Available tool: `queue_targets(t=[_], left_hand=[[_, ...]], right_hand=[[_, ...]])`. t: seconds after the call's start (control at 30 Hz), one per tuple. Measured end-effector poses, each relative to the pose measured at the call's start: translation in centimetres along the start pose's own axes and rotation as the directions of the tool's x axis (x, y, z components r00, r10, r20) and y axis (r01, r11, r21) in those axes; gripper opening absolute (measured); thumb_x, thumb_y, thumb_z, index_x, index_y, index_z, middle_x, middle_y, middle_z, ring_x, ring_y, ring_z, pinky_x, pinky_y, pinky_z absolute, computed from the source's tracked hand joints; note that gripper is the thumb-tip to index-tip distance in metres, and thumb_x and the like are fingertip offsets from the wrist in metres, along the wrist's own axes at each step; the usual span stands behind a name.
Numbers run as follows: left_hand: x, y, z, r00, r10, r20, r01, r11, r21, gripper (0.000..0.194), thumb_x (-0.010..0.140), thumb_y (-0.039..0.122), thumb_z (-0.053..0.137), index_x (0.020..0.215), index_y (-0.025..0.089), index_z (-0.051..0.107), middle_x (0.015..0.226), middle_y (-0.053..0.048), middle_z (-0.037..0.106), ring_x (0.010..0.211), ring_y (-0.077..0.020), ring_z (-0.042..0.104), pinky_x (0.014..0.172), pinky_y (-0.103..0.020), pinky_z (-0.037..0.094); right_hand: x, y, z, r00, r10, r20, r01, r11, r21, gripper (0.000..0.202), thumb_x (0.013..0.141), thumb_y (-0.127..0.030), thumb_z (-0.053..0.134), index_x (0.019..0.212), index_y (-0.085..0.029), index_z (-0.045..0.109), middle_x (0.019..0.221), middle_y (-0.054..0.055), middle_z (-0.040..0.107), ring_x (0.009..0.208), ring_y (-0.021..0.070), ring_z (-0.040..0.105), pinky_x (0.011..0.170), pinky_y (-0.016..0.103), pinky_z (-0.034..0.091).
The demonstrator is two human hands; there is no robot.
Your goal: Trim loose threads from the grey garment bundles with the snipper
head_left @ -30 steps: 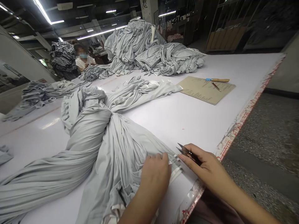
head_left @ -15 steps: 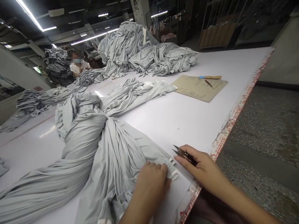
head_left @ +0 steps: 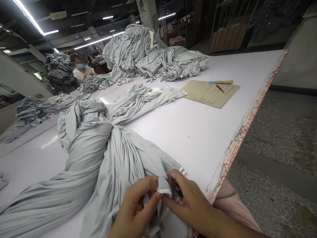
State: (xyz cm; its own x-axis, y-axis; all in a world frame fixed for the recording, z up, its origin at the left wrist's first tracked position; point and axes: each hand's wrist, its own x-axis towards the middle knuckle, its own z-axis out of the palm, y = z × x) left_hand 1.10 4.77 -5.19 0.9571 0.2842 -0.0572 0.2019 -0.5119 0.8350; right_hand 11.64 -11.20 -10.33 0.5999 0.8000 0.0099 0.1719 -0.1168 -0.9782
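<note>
A bundle of light grey fabric (head_left: 86, 148), gathered and twisted at its middle, lies across the white table. At its lower right end, my left hand (head_left: 141, 201) pinches a fabric edge with a white end (head_left: 164, 190). My right hand (head_left: 187, 198) is closed round small dark thread snips (head_left: 175, 185), partly hidden by its fingers. The snips' tips are against the raised fabric edge, close to my left fingertips.
The white table (head_left: 198, 122) has a worn, red-printed edge at right. A brown card (head_left: 205, 99) bears a wooden-handled tool (head_left: 224, 82) and a small pointed tool. Behind are a large grey fabric heap (head_left: 138, 49) and a masked person (head_left: 80, 67).
My right hand has moved left and down with the snips to the fabric. My left hand has turned and lifted a white-ended fabric edge between its fingers.
</note>
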Motion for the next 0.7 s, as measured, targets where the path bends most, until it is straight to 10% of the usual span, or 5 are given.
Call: queue_targets(t=[0.2,0.37,0.7], left_hand=[[0.5,-0.9,0.1,0.964,-0.264,-0.027,0.236,0.9,-0.367,0.037,0.085,0.047,0.056,0.065,0.02,0.041,0.054,0.008,0.032,0.048,-0.0078,0.029,0.046,-0.017,0.028],[0.9,-0.5,-0.7,0.93,-0.274,0.243,0.341,0.893,-0.295,0.026,0.082,0.039,0.063,0.075,0.016,0.053,0.063,0.005,0.041,0.059,-0.0094,0.034,0.053,-0.019,0.029],[1.3,-1.0,-0.8,0.877,-0.339,0.341,0.472,0.743,-0.475,0.045,0.084,0.053,0.055,0.066,0.012,0.055,0.058,0.002,0.042,0.055,-0.0101,0.037,0.051,-0.021,0.028]], right_hand=[[1.2,-0.7,0.5,1.0,0.022,-0.008,-0.021,0.993,0.118,0.011,0.083,-0.019,0.047,0.077,-0.024,0.038,0.066,-0.007,0.036,0.06,0.013,0.037,0.055,0.023,0.031],[2.7,-0.1,0.2,0.997,0.064,0.048,-0.075,0.955,0.286,0.015,0.087,-0.032,0.05,0.081,-0.023,0.04,0.066,-0.008,0.033,0.06,0.0119,0.035,0.056,0.022,0.032],[0.9,0.2,-1.2,0.988,0.146,0.057,-0.146,0.989,-0.015,0.024,0.088,-0.045,0.057,0.09,-0.022,0.052,0.079,-0.002,0.051,0.072,0.0167,0.048,0.062,0.025,0.038]])
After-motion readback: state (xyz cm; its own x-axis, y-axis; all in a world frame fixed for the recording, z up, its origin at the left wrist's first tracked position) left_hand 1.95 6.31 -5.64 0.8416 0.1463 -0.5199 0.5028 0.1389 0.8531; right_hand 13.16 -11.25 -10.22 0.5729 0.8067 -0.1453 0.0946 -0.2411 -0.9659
